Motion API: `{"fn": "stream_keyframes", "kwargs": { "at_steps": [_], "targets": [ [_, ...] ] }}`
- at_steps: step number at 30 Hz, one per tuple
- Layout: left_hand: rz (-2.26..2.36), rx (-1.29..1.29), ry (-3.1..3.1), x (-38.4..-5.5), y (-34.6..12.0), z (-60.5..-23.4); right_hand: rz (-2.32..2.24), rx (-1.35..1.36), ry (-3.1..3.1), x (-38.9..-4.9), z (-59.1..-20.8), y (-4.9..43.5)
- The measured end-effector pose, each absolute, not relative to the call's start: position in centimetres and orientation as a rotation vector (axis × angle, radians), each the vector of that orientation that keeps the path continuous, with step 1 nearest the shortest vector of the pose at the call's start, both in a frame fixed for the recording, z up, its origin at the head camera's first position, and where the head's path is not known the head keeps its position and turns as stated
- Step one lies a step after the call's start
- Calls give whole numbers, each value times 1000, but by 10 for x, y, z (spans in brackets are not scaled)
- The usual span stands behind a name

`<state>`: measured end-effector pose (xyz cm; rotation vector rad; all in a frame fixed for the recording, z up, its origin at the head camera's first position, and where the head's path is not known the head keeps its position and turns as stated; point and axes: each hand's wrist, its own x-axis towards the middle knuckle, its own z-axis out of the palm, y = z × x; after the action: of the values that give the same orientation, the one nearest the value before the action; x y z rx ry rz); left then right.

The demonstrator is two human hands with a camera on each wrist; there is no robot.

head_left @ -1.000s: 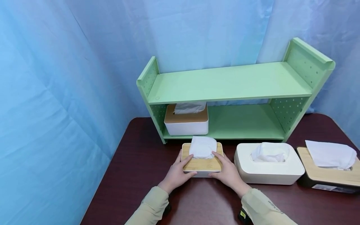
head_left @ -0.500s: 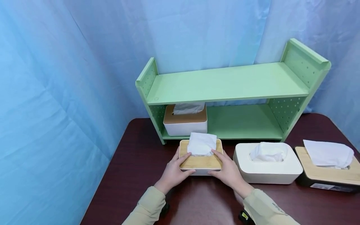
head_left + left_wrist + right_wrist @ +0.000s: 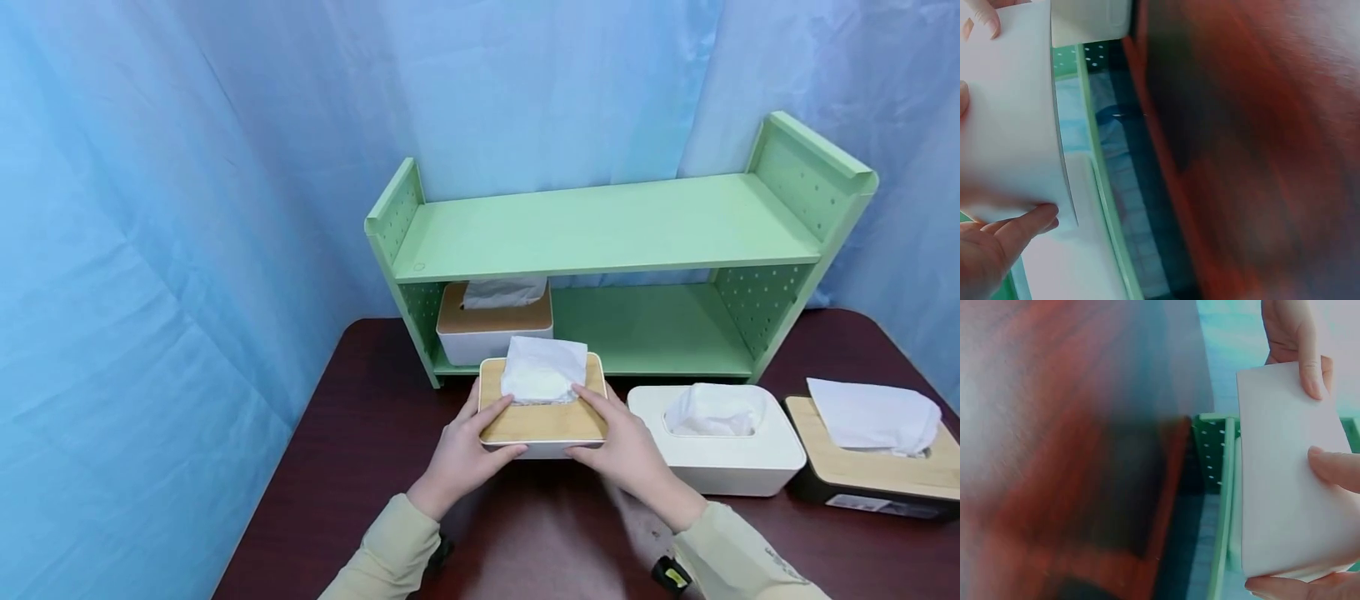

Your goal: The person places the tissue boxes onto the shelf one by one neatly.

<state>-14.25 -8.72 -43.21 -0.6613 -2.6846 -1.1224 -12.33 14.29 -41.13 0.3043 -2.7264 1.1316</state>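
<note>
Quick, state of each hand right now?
Left hand: holding the left side of the white rectangular tissue box with a light-wood lid.
Right hand: holding the same box's right side.

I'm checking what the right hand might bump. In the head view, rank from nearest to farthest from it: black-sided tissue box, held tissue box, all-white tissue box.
From the right hand:
1. Held tissue box: touching it, gripped between both hands.
2. All-white tissue box: just to its right.
3. Black-sided tissue box: far right, beyond the white one.
</note>
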Motion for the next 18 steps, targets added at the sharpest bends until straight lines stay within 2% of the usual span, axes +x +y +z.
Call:
{"fn": "stream_keyframes", "kwargs": {
  "at_steps": [8, 18],
  "targets": [
    [-1126, -686, -2656, -146, -70, -415, 1087, 331, -2759, -124, -386, 163],
    [-1108, -760, -2635, -154, -44, -405, 1002, 336, -2775, -132, -374, 192]
  ]
}}
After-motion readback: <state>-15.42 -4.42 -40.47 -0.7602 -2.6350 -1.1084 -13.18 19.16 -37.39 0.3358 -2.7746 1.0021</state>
